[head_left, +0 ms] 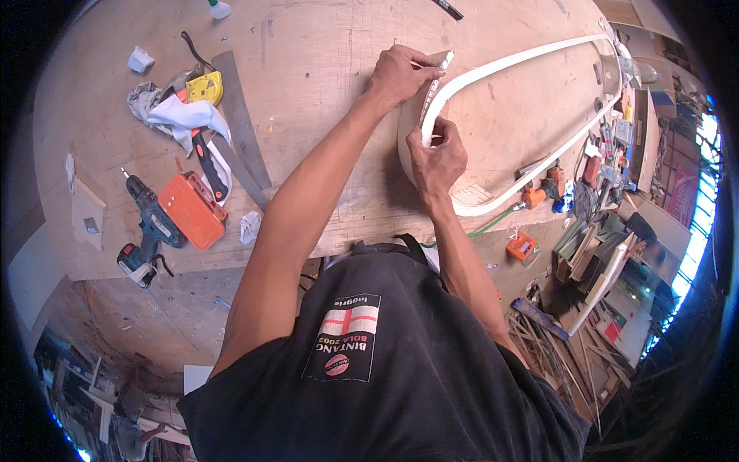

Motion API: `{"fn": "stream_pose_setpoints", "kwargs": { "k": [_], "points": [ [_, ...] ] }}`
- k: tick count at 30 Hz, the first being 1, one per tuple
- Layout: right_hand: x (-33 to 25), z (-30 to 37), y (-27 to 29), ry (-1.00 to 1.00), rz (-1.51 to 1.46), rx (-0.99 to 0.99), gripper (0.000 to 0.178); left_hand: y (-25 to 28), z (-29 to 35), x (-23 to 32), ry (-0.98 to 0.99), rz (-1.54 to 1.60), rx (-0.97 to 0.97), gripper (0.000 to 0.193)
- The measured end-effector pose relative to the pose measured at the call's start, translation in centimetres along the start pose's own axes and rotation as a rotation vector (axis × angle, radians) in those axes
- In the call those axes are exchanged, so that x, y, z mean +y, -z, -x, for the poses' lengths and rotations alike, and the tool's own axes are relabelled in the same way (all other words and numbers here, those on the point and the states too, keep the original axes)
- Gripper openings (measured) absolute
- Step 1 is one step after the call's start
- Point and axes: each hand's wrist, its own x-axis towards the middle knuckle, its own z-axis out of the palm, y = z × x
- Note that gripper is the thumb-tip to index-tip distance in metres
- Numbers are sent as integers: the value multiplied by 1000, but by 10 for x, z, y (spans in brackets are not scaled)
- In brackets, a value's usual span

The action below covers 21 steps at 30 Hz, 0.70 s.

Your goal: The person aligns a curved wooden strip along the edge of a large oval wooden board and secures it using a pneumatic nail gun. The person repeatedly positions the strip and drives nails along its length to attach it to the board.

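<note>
On the wooden worktable lies a long, rounded wooden frame with a white edge (508, 64). At its near-left curve, a narrow strip with white patches (430, 98) stands along the edge. My left hand (402, 75) is closed, pinching this strip close to its upper end between thumb and fingers. Lower on the same curve, my right hand (440, 160) is closed, its thumb and fingers gripping the frame's white edge. Its fingertips are partly hidden behind the edge. Slotted wood (471, 194) shows inside the frame's lower corner.
At left on the table (323, 31) lie a cordless drill (152, 212), an orange case (192, 213), a handsaw (209, 165), a yellow tape measure (205, 88) and a white cloth (188, 123). Clutter and an orange clamp-like tool (533, 198) flank the frame's right side. Offcuts (566, 362) are heaped at lower right.
</note>
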Motion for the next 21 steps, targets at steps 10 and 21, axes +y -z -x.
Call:
{"fn": "stream_pose_setpoints", "kwargs": {
  "k": [10,21],
  "points": [
    [1,0,-2,15,53,-2,36,0,26,49,72,-412,-229,66],
    [-8,-2,27,27,121,-250,65,-17,24,56,106,-527,-169,59]
  ]
}}
